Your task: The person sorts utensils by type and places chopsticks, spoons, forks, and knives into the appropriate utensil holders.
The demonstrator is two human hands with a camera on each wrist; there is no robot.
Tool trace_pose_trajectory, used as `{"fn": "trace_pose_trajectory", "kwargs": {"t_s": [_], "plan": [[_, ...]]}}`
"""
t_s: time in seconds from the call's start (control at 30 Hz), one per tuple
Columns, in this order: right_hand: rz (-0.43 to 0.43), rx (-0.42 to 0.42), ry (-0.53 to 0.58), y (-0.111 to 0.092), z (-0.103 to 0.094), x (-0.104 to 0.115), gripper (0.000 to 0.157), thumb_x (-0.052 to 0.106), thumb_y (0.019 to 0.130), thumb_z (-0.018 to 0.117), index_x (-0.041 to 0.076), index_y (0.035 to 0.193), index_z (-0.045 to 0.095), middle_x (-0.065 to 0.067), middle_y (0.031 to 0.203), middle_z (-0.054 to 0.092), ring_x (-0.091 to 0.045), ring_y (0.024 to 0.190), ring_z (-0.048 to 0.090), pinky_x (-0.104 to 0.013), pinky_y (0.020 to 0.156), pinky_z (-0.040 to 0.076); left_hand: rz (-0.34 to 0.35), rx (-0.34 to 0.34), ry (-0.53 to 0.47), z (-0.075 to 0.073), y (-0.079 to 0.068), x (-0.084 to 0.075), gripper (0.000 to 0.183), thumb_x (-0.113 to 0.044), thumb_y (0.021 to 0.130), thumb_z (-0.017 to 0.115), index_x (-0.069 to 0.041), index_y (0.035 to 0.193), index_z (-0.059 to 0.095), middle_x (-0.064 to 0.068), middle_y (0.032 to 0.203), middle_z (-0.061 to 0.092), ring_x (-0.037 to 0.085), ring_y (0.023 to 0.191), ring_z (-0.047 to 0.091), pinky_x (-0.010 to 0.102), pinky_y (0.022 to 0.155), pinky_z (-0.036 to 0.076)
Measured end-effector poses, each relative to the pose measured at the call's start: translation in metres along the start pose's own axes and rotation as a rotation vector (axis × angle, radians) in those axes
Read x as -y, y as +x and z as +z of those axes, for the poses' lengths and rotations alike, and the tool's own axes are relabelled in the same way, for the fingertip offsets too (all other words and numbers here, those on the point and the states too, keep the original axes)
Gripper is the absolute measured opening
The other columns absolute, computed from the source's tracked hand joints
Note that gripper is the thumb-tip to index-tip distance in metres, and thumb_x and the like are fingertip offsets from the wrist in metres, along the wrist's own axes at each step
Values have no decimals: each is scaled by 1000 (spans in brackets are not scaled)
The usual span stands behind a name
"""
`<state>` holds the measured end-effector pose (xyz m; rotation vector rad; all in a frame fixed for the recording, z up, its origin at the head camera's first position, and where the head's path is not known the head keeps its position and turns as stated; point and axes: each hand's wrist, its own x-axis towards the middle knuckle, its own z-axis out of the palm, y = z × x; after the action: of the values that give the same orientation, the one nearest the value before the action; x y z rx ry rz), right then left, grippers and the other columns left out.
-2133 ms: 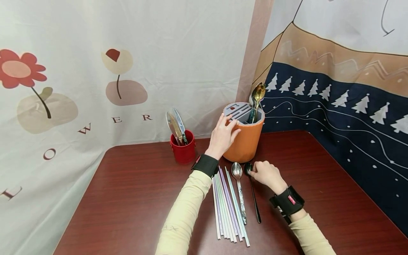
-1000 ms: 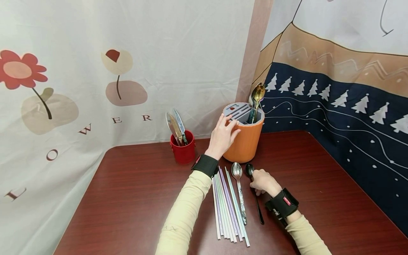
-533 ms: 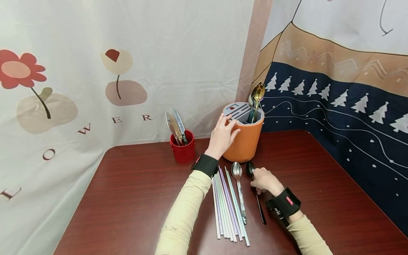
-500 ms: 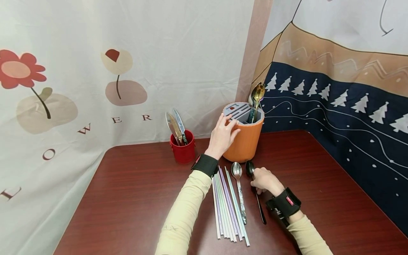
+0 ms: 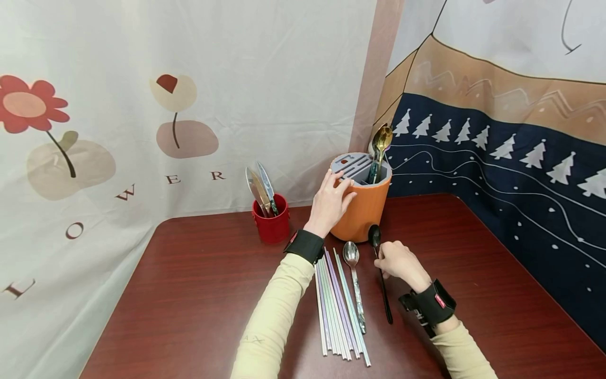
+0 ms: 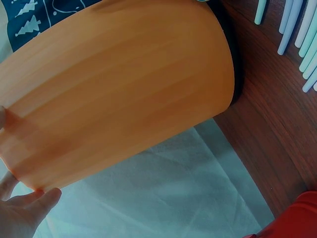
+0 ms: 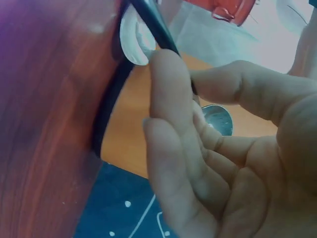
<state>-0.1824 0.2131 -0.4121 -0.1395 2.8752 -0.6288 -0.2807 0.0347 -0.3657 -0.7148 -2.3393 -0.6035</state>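
My right hand (image 5: 401, 263) pinches the handle of a long black spoon (image 5: 374, 235) between thumb and fingers. Its bowl points away from me and overlaps the holder's foot in the head view; the right wrist view shows the dark handle (image 7: 157, 26) at the fingertips. My left hand (image 5: 327, 204) rests with spread, relaxed fingers on the rim of an orange utensil holder (image 5: 363, 213) with a grey slotted top. Several spoons (image 5: 382, 141), one gold, stand in its open compartment. A silver spoon (image 5: 351, 255) with a patterned handle lies left of the black one.
Several pastel chopsticks (image 5: 337, 310) lie side by side on the dark red-brown table (image 5: 213, 295), left of the silver spoon. A red cup (image 5: 273, 226) with several knives (image 5: 264, 187) stands at the back left. Printed cloths (image 5: 284, 95) hang behind the table.
My right hand has slid down from the black spoon's bowl to its handle, then raised the spoon and moved it slightly away from me. The left hand has stayed on the holder.
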Motion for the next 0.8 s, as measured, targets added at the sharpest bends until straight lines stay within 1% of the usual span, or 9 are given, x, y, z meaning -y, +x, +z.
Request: {"fn": "trace_pose_trajectory", "kwargs": {"t_s": [0.2, 0.37, 0.47, 0.63, 0.8], "plan": [[-44, -102, 23, -3, -7, 0, 18, 14, 89, 59, 8, 73, 54, -4, 59, 61, -15, 53, 60, -26, 49, 40, -2, -4, 0, 0, 0, 0, 26, -34, 92, 59, -16, 111, 64, 13, 133, 54, 35, 137, 41, 38, 95, 52], [-92, -192, 34, -8, -10, 1, 16, 15, 89, 58, 7, 76, 55, -5, 61, 64, -11, 50, 53, -26, 45, 35, -1, -6, -2, 0, 0, 0, 26, -35, 92, 59, -16, 111, 64, 13, 133, 54, 36, 137, 40, 38, 94, 52], [-116, -248, 36, -10, -12, 2, 15, 14, 89, 58, 7, 77, 55, -6, 62, 65, -10, 49, 52, -25, 44, 33, -2, -5, -2, 0, 0, 0, 26, -35, 92, 60, -16, 110, 64, 13, 133, 54, 35, 137, 40, 38, 94, 52], [-137, -339, 53, -15, -16, 6, 12, 13, 88, 59, 5, 80, 56, -5, 63, 65, -8, 49, 54, -25, 41, 35, -7, -2, -2, 0, 0, 0, 26, -35, 92, 60, -17, 111, 64, 13, 134, 54, 35, 138, 40, 38, 93, 53], [-160, -443, 80, -19, -22, 8, 12, 13, 87, 61, 5, 79, 58, -6, 65, 66, -10, 50, 57, -24, 43, 38, -9, 5, -4, 0, 0, 0, 25, -34, 92, 60, -17, 110, 64, 13, 134, 54, 35, 138, 40, 39, 93, 52]]}}
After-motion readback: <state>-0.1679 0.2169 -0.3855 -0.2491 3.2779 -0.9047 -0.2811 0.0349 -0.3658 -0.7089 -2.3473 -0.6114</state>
